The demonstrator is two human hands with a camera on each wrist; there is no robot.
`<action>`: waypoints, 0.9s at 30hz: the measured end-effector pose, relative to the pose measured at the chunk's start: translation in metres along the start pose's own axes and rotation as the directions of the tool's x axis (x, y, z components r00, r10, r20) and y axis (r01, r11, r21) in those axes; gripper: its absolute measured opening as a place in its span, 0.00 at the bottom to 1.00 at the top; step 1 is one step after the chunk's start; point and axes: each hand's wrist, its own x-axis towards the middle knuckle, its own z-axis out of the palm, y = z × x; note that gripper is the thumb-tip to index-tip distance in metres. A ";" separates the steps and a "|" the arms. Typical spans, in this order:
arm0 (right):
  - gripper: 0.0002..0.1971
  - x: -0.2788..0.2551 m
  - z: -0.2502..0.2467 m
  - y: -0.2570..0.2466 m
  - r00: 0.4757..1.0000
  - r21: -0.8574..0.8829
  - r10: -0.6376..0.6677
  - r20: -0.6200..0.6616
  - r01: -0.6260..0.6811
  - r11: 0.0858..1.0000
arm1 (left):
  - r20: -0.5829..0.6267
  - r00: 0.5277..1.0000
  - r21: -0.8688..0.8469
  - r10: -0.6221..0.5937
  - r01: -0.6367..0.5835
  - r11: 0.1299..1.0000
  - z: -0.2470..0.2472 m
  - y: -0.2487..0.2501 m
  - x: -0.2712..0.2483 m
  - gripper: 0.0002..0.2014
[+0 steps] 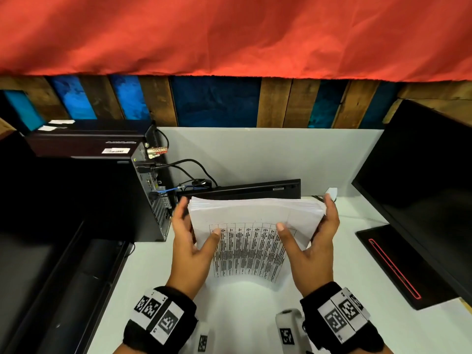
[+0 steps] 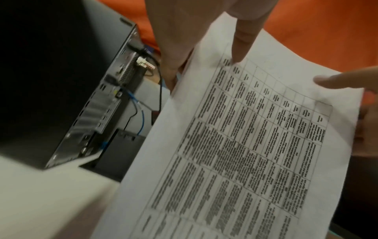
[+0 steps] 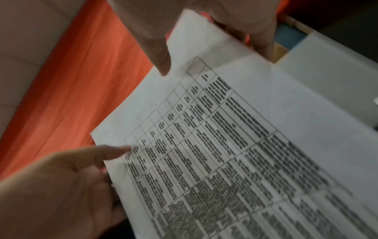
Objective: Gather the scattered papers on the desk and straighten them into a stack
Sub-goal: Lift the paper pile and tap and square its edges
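A thick stack of white papers (image 1: 251, 215) stands on its lower edge on the white desk (image 1: 352, 261), its front sheet printed with a table and bowing toward me. My left hand (image 1: 198, 221) holds the stack's left side, thumb on the front sheet and fingers (image 1: 181, 208) along the edge. My right hand (image 1: 306, 215) holds the right side the same way. The left wrist view has the left hand (image 2: 204, 69) with its thumb pressed on the printed sheet (image 2: 245, 145) and fingers behind it. In the right wrist view my right hand (image 3: 212, 58) pinches the sheet's (image 3: 235, 137) top corner.
A black computer tower (image 1: 102, 195) with cables (image 1: 189, 166) stands at the left, close to my left hand. A flat black device (image 1: 245, 191) lies right behind the stack. A black monitor (image 1: 424, 185) and its base (image 1: 390, 267) fill the right. Red cloth (image 1: 229, 34) hangs above.
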 end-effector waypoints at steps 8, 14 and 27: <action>0.33 -0.006 0.000 0.012 0.995 0.061 0.091 0.030 -0.093 0.994 | 0.047 0.997 0.016 -0.062 0.061 0.998 0.000 -0.009 -0.008 0.34; 0.31 -0.004 0.001 0.018 0.982 0.079 0.179 0.058 -0.183 0.980 | 0.041 0.988 0.003 -0.151 0.151 0.989 -0.003 -0.015 -0.006 0.32; 0.26 0.012 -0.005 0.028 0.959 0.118 0.259 0.118 -0.272 0.955 | 0.077 0.975 0.053 -0.210 0.207 0.977 -0.003 -0.015 -0.001 0.24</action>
